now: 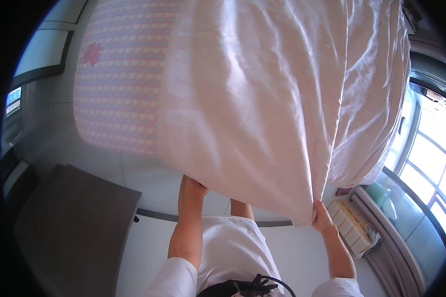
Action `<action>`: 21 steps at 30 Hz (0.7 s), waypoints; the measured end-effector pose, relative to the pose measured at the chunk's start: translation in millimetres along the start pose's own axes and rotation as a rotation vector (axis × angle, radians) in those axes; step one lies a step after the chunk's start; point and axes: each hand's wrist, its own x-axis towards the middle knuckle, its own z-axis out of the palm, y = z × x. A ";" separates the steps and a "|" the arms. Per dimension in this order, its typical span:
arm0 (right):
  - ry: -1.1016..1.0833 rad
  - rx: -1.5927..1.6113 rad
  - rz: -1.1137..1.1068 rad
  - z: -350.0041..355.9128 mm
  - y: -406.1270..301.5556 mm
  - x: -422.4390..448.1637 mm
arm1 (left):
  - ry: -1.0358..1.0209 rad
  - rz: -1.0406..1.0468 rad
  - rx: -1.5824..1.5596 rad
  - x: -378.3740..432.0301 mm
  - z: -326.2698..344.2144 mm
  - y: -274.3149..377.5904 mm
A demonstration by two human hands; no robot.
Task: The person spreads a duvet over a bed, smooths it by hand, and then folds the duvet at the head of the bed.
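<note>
A pale pink satin-like bed cover (238, 122) spreads over the bed before me, creased in long folds. My right hand (321, 216) grips a gathered corner of it, pulled towards me at the near edge. My left hand (199, 188) reaches under the cover's near edge; its fingers are hidden by the fabric, so their grip does not show. To the left of the cover lies a pink and lilac bed sheet (122, 89) with rows of white hearts and a pink flower.
A dark brown flat-topped piece of furniture (78, 211) stands at my left. Plastic-wrapped packs (351, 226), perhaps tissues, sit on the right beside a greyish curtain (388, 256). Bright windows (427, 159) line the right side. Light floor (148, 245) lies below me.
</note>
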 end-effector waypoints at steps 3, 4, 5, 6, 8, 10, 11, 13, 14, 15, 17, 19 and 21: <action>0.028 -0.236 -0.093 8.8 -3.0 -4.3 | 0.059 0.048 -0.216 -46.5 10.3 2.3; 0.019 -0.233 -0.100 13.1 -4.3 -3.3 | 0.078 0.125 -0.288 -67.5 22.0 9.2; 0.045 -0.316 -0.103 18.3 -4.3 -1.5 | 0.096 0.204 -0.289 -83.9 24.9 22.2; 0.073 -0.399 -0.101 21.6 -2.6 -0.9 | 0.121 0.282 -0.290 -100.9 27.7 36.4; 0.123 -0.466 -0.205 2.1 6.2 7.4 | 0.047 0.353 -0.297 -134.7 63.4 53.5; 0.151 -0.541 -0.309 4.1 10.9 6.0 | 0.122 0.442 -0.160 -175.3 80.9 66.1; 0.248 -0.604 -0.373 19.4 12.7 -3.4 | 0.204 0.498 -0.120 -193.4 67.7 67.8; 0.370 -0.655 -0.438 14.8 30.5 -6.5 | 0.280 0.530 -0.073 -218.6 32.5 66.8; 0.379 -0.640 -0.445 -1.6 50.8 8.8 | 0.413 0.557 -0.019 -216.9 7.2 63.4; 0.376 -0.631 -0.458 -9.3 59.8 22.6 | 0.543 0.595 0.028 -208.4 -11.9 62.4; 0.401 -0.607 -0.431 -4.2 57.4 41.3 | 0.484 0.569 0.044 -185.2 -24.5 67.1; 0.274 -0.578 -0.518 4.5 54.4 55.9 | 0.431 0.533 0.071 -163.4 -48.1 75.1; 0.281 -0.651 -0.501 11.7 50.7 61.3 | 0.478 0.470 0.209 -147.3 -72.2 82.2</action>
